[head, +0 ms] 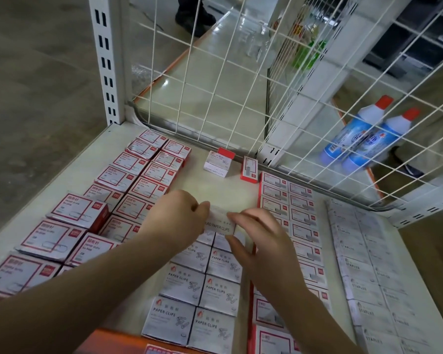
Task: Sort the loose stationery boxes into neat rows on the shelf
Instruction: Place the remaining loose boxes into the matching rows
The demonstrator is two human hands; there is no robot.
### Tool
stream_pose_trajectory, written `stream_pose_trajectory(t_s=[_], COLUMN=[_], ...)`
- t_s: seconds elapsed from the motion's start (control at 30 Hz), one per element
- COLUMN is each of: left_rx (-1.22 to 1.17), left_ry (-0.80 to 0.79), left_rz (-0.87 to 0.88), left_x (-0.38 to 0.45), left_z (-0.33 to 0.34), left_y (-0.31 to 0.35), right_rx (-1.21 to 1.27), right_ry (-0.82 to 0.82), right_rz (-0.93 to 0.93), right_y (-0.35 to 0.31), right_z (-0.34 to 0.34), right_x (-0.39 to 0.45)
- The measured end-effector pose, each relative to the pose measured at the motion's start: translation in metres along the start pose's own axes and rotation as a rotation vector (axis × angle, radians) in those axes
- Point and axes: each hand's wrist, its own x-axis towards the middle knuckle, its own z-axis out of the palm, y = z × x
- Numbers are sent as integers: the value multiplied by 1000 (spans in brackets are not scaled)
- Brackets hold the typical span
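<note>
Both hands meet over the middle of the shelf (210, 185), holding one white paper-clip box (219, 222) between them at the far end of the white rows. The left hand (174, 215) pinches the box's left end with curled fingers and thumb, while the right hand (258, 238) grips its right side, fingers laid along the top edge and thumb reaching down over the near face. The box sits tilted, its long printed side turned up, just above the double row of white paper-clip boxes (202, 297) that runs toward the shelf's front edge. To the left lie rows of red-bordered boxes (128, 192), most flat, some of the nearer ones askew. Just right of the hands runs a double row of red-edged boxes (289, 200), and farther right a double row of pale staple boxes (363, 264). Two loose boxes stand apart near the back: a white one with a red flap (219, 162) and a small red one standing on end (250, 168). Behind the wire mesh (241, 72), two blue bottles with red caps (366, 134) lie on the neighbouring shelf.
</note>
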Motion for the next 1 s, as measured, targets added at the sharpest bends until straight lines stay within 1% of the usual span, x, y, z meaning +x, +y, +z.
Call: stream_pose_trajectory(t_s=[0.13,0.27,0.33,0.4,0.47,0.63,0.83,0.9,1.0], left_rx=[-140,-181,-195,-198,-188,-108,-52,-51,-66], left_ry=[-10,9,24,35,46,63,115,122,117], left_rz=[-83,-94,-62,-24,19,142,242,249,251], left_x=[3,2,1,-1,-2,-3,-5,-5,-5], left_z=[1,-2,-2,-1,0,2,6,7,8], left_y=[-4,-7,-8,-9,-9,-6,-5,-6,-7], right_rx=[-4,36,46,55,71,86,115,162,278], right_ry=[-87,-253,-262,-222,-218,-330,-479,-492,-459], right_rz=[31,153,195,220,244,153,140,183,292], right_y=[2,9,15,19,19,16,13,14,14], right_z=[2,-4,-7,-9,-12,-22,-24,-23,-22], right_x=[2,3,4,7,14,36,52,52,51])
